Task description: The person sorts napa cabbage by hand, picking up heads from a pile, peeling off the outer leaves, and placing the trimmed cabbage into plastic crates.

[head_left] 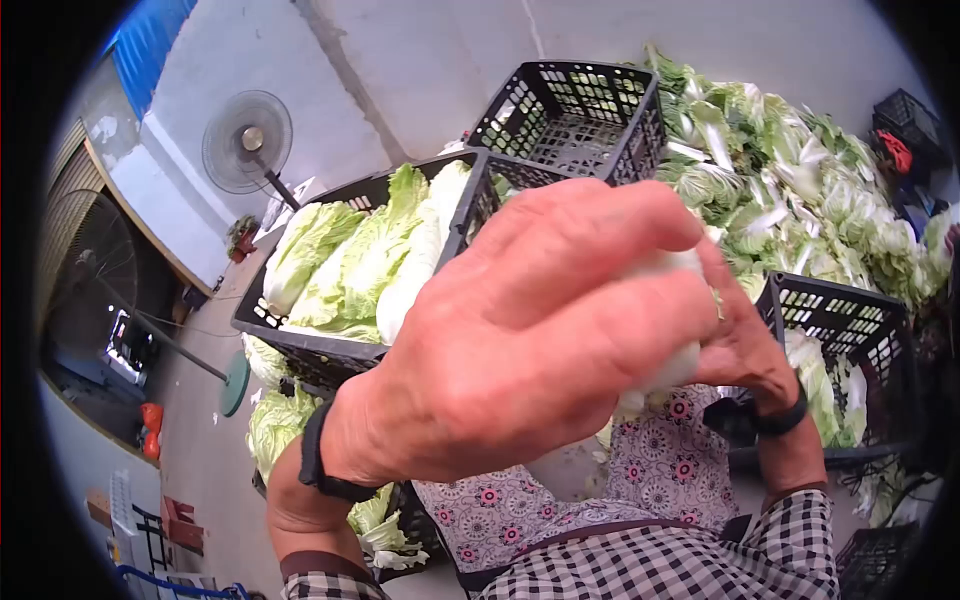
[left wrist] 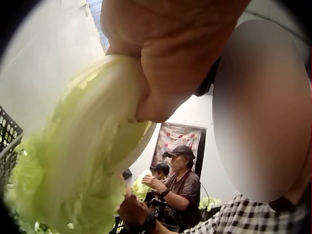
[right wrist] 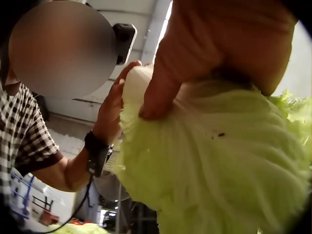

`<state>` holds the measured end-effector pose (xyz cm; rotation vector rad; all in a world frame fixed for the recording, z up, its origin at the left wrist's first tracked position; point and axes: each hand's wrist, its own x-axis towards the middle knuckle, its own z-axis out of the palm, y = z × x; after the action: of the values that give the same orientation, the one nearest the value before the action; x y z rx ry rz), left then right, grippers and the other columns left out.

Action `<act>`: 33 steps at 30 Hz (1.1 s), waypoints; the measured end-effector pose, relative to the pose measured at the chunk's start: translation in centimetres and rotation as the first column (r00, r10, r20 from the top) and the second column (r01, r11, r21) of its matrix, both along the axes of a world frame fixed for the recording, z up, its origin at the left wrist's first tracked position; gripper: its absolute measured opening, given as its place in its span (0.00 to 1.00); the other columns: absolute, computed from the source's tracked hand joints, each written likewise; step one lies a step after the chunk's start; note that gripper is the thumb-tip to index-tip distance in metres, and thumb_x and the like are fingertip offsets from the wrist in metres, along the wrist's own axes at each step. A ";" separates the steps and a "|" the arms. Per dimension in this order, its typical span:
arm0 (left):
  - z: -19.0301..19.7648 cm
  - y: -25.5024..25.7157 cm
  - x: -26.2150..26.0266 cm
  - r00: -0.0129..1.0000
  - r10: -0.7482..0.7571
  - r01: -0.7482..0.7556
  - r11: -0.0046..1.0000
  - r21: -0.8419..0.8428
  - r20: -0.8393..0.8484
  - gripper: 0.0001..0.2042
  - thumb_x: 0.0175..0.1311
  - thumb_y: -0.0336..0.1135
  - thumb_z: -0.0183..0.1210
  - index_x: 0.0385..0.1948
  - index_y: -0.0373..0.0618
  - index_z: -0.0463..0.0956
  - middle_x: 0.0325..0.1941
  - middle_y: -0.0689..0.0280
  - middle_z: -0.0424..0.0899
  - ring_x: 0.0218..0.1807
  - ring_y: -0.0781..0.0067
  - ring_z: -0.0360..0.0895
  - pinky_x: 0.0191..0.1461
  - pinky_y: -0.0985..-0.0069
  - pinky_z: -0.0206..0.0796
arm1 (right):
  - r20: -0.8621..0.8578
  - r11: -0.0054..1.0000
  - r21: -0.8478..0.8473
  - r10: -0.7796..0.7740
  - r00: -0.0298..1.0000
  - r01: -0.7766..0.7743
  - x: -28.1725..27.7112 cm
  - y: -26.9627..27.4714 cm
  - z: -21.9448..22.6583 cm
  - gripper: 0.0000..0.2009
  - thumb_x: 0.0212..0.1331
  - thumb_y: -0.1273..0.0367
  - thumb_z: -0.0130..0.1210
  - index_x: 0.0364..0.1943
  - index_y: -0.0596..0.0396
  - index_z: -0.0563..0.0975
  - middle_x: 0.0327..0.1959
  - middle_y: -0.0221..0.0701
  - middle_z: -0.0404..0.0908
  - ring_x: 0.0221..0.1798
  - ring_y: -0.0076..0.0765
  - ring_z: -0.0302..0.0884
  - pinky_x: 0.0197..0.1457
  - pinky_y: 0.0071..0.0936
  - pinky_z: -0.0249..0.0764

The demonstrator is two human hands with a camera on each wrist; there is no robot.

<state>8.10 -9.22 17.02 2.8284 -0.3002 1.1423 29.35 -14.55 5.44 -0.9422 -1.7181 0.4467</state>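
A napa cabbage [left wrist: 92, 146] with a white base and pale green leaves is held up between both hands, close to the head camera. My left hand [head_left: 530, 320] fills the middle of the head view, its fingers curled at the white base and hiding most of the head. In the left wrist view the left thumb [left wrist: 156, 105] lies against the white stalk. My right hand [head_left: 745, 340] grips the cabbage from the other side. The right wrist view shows its thumb [right wrist: 161, 95] pressed on a broad leaf [right wrist: 229, 146] with small dark specks.
A black crate [head_left: 310, 350] full of cabbages stands at left, another crate [head_left: 570, 75] behind. A heap of leaves [head_left: 770, 170] lies against the wall. The right-hand crate [head_left: 880, 320] holds some leaves. Standing fans [head_left: 250, 140] are at left. A person [left wrist: 183, 190] works with cabbage nearby.
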 end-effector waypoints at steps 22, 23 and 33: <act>-17.3 1.8 0.2 0.973 0.099 -0.227 0.276 -0.934 -0.207 0.41 0.52 0.54 0.63 0.61 0.36 0.54 0.58 0.54 0.67 0.58 0.63 0.67 0.58 0.68 0.62 | -0.729 0.958 -0.243 -0.078 0.680 -0.151 -0.9 -0.2 -4.9 0.30 0.45 0.68 0.67 0.54 0.61 0.68 0.47 0.33 0.78 0.48 0.27 0.75 0.53 0.26 0.72; -17.3 1.9 -0.5 0.985 0.070 -0.167 0.214 -0.962 -0.155 0.41 0.52 0.50 0.65 0.63 0.37 0.52 0.59 0.54 0.66 0.58 0.63 0.67 0.58 0.68 0.63 | -0.773 0.960 -0.220 -0.065 0.631 -0.172 -0.2 -0.2 -4.7 0.29 0.46 0.69 0.67 0.54 0.61 0.69 0.46 0.33 0.78 0.47 0.27 0.76 0.53 0.26 0.73; -18.6 2.4 -3.5 0.933 -0.077 -0.333 0.193 -0.923 -0.352 0.26 0.57 0.44 0.62 0.53 0.38 0.68 0.49 0.62 0.77 0.52 0.72 0.73 0.56 0.74 0.64 | -0.854 0.989 -0.097 -0.139 0.502 0.109 9.9 -5.7 -4.8 0.26 0.51 0.66 0.63 0.50 0.69 0.67 0.45 0.44 0.78 0.43 0.37 0.81 0.48 0.30 0.82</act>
<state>4.59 -6.85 -1.56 1.7224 0.5690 0.4553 39.23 -20.28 0.62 -0.6584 -0.6990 0.7021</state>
